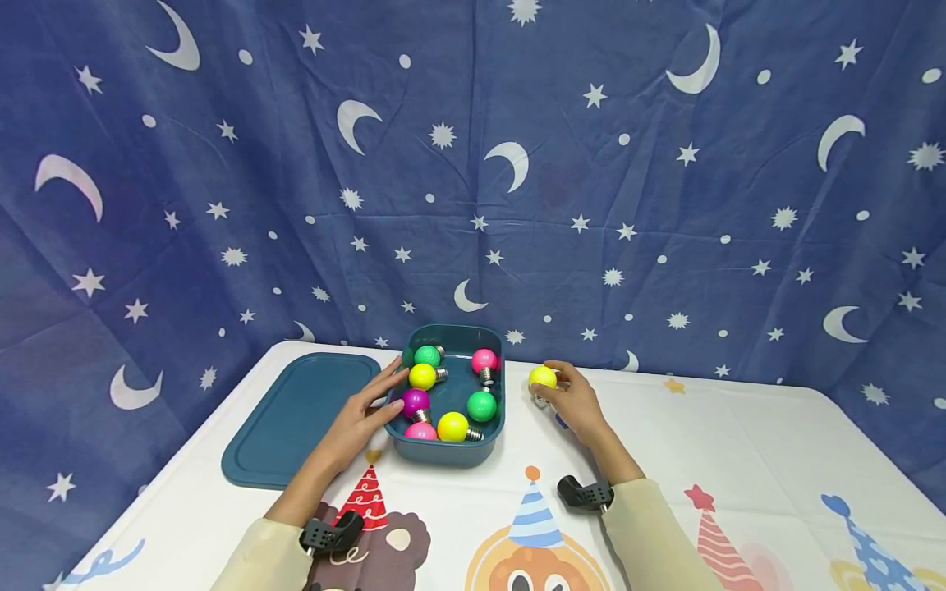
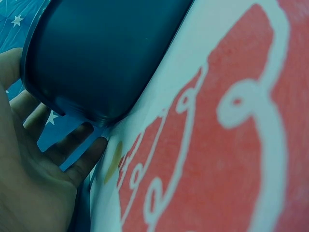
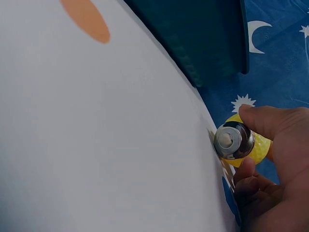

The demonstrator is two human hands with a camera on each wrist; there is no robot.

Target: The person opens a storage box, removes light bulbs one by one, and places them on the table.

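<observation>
A teal box holds several colored light bulbs, among them a purple bulb, a pink bulb and a green bulb. My left hand rests at the box's left side, thumb at the rim and fingers extended; the left wrist view shows the fingers spread beside the outer wall. To the right of the box, my right hand pinches a yellow light bulb between thumb and fingers. Its metal screw base faces the right wrist camera, close over the tablecloth.
A teal lid lies flat on the table left of the box. The white tablecloth carries printed party hats and animal faces. Behind the table hangs a dark blue curtain with moons and stars.
</observation>
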